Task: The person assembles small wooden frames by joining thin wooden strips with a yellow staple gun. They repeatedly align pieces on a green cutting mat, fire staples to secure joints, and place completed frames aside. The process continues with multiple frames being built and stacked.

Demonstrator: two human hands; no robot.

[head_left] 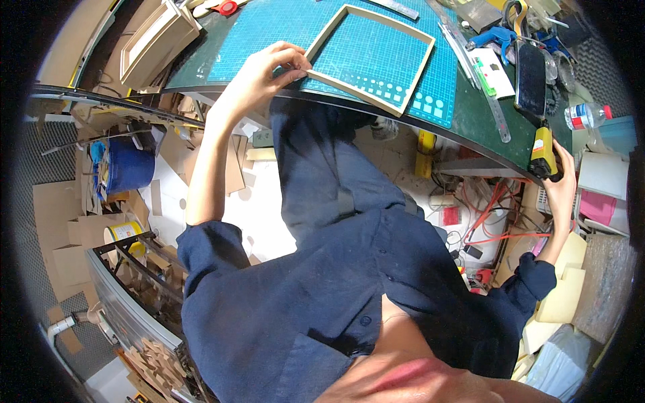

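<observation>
My left hand (272, 72) pinches the near left corner of a thin, pale rectangular frame (368, 96), its fingertips together on the strip. The frame lies on a teal gridded cutting mat (262, 30) and reaches close to the table's near edge. Out at the table's right edge, my right hand (563, 171) is wrapped round a small yellow and black object (543, 153) with a narrow black tip. Its exact kind I cannot make out, as the fingers cover part of it.
Right of the mat lie a steel ruler (497, 117), a black phone (531, 80), a blue glue gun (495, 41) and a clear bottle with a red cap (584, 116). A pale box-like frame (153, 43) stands at the left. Cables (494, 208) and a blue bin (130, 164) are below.
</observation>
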